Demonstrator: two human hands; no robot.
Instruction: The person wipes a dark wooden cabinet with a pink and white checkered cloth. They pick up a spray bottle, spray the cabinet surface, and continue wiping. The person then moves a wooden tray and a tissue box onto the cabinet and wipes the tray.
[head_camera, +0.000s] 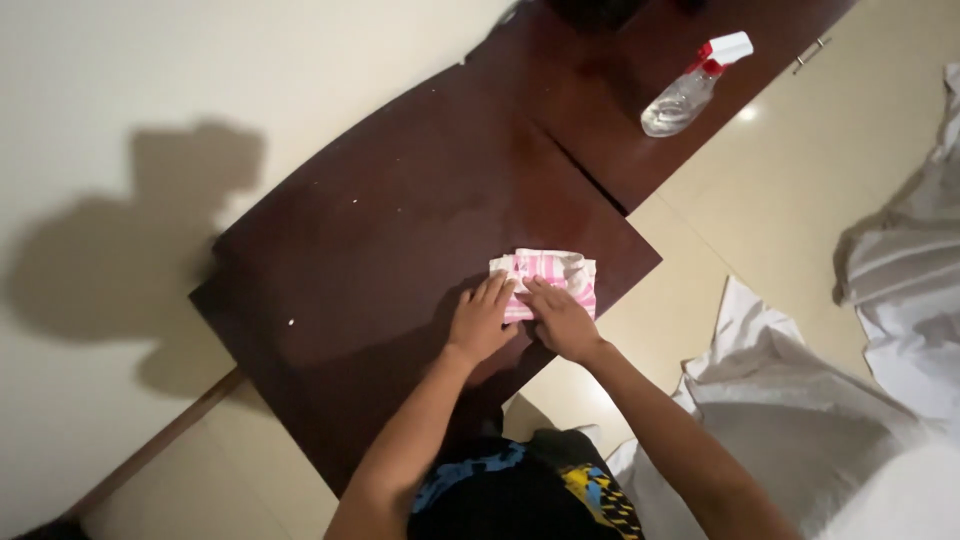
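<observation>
A folded cloth (545, 281), pink-and-white striped, lies flat on the dark brown bench (380, 240), close to the bench's near right corner. Both hands rest on the cloth's near edge, side by side and almost touching. The left hand (480, 322) lies palm down, fingers spread flat, its fingertips on the cloth's left part; it grasps nothing. The right hand (563, 320) presses flat on the cloth's lower right part, fingers extended, likewise not closed around anything. Well beyond the cloth, on the bench's far section, a clear spray bottle (690, 90) with a red-and-white trigger head lies on its side. To the right of the cloth, off the bench, crumpled white sheets (800, 400) lie on the pale floor (790, 180).
</observation>
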